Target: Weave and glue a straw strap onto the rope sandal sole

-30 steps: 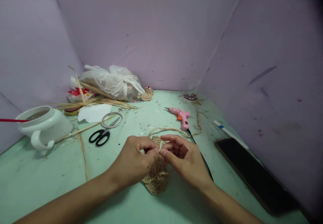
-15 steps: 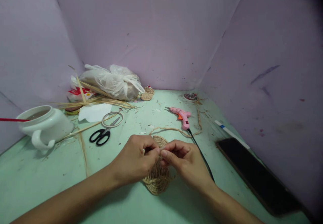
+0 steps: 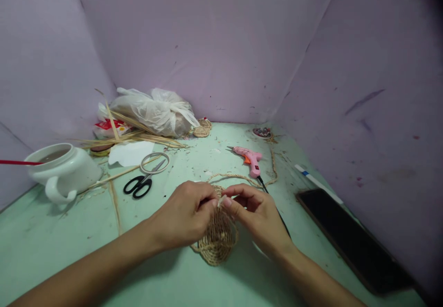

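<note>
An oval piece of coiled straw-coloured cord [image 3: 215, 245] lies on the table in front of me, beneath both hands. Above its far half, my left hand [image 3: 188, 212] pinches a short pale strip of fibre [image 3: 222, 201] between thumb and forefinger. My right hand [image 3: 256, 215] meets it from the other side, thumb and forefinger closed on the strip's right end, the other fingers curled. A loop of twisted cord [image 3: 235, 235] hangs across the near part of the oval piece. Part of that piece is hidden by my fingers.
Beyond my hands lie a pink glue gun [image 3: 249, 157], black-handled scissors [image 3: 138, 186] and a pale ring [image 3: 154, 163]. A white pot [image 3: 65, 173] stands left; a phone [image 3: 353, 240] lies right. Dry fibre strips [image 3: 148, 138] and a plastic bag [image 3: 155, 113] sit at the back.
My right thumb and fingers have shifted slightly, showing more of the pale strip. The cord loop now bows further out to the right over the oval piece.
</note>
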Motion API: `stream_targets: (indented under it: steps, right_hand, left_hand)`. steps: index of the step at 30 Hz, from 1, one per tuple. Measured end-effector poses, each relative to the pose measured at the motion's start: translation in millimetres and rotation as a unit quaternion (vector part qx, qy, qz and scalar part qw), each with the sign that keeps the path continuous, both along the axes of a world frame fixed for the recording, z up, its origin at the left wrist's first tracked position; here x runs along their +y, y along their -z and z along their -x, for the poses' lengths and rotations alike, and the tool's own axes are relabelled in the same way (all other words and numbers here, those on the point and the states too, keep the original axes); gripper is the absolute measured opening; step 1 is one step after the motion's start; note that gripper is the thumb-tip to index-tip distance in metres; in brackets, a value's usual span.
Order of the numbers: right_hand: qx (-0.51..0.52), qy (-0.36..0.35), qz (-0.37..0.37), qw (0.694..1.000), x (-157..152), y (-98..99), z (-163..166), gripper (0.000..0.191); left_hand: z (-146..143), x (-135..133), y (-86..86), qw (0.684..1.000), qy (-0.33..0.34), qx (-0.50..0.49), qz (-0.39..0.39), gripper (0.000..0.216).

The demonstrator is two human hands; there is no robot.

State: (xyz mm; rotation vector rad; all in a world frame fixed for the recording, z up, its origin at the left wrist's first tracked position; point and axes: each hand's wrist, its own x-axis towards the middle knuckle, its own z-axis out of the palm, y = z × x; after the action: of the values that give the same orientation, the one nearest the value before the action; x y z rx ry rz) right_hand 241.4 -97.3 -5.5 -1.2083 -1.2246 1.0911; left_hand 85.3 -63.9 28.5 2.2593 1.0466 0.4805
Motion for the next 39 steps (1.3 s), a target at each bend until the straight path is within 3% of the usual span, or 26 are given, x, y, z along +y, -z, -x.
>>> stream_targets:
  steps: [4, 7, 9, 12, 14, 16, 18, 20, 23, 25, 27, 30, 33, 39]
  right_hand:
    - [-0.085, 0.015, -0.062, 0.994, -1.8, -0.1, 1.0, 0.009]
    - [-0.149, 0.029, -0.183, 0.971, -6.5, 0.9, 2.8, 0.009]
    - [-0.209, 0.022, -0.287, 0.935, -9.6, 4.5, 3.1, 0.013]
    - [-0.332, 0.024, -0.396, 0.856, -12.3, 13.4, 2.7, 0.02]
    - [-0.408, 0.045, -0.423, 0.808, -13.0, 18.2, 2.9, 0.021]
    - [-0.453, 0.051, -0.417, 0.786, -13.6, 19.4, 3.7, 0.022]
    - [-0.463, 0.026, -0.388, 0.796, -14.2, 16.9, 4.3, 0.024]
    - [-0.432, -0.013, -0.364, 0.825, -14.4, 12.4, 4.4, 0.019]
    - [-0.311, -0.016, -0.313, 0.897, -13.1, 6.6, 4.4, 0.008]
    - [-0.218, 0.005, -0.228, 0.949, -11.0, 5.1, 5.0, 0.005]
    - [-0.167, 0.003, -0.15, 0.975, -8.7, 5.3, 5.9, 0.009]
    - [-0.173, -0.002, -0.151, 0.973, -6.4, 6.9, 6.6, 0.016]
    - [-0.195, 0.026, -0.177, 0.964, -5.7, 8.0, 6.5, 0.016]
    - [-0.175, 0.08, -0.156, 0.969, -4.0, 11.1, 6.8, 0.012]
  left_hand:
    - [-1.4, -0.9, 0.8, 0.999, -0.046, 0.003, 0.024, 0.021]
    - [-3.9, -3.1, 2.9, 0.995, -0.095, -0.01, 0.043, 0.021]
    - [-5.5, -4.3, 4.7, 0.991, -0.116, -0.018, 0.057, 0.02]
    - [-7.8, -5.3, 7.4, 0.987, -0.136, -0.023, 0.079, 0.019]
    - [-8.9, -4.8, 9.1, 0.985, -0.146, -0.033, 0.089, 0.019]
    - [-9.4, -3.0, 10.9, 0.982, -0.149, -0.049, 0.101, 0.017]
    - [-9.1, -0.1, 12.2, 0.98, -0.148, -0.069, 0.116, 0.016]
    - [-8.0, 3.0, 12.6, 0.978, -0.144, -0.08, 0.13, 0.016]
    - [-5.8, 5.4, 10.6, 0.981, -0.134, -0.079, 0.12, 0.018]
    - [-4.9, 5.3, 8.1, 0.983, -0.13, -0.076, 0.102, 0.019]
    - [-4.9, 4.8, 6.1, 0.985, -0.128, -0.074, 0.092, 0.02]
    - [-6.0, 5.1, 5.9, 0.985, -0.126, -0.078, 0.094, 0.02]
    - [-6.6, 6.0, 7.3, 0.982, -0.114, -0.098, 0.116, 0.021]
    - [-8.0, 3.1, 3.9, 0.97, -0.094, -0.141, 0.171, 0.026]
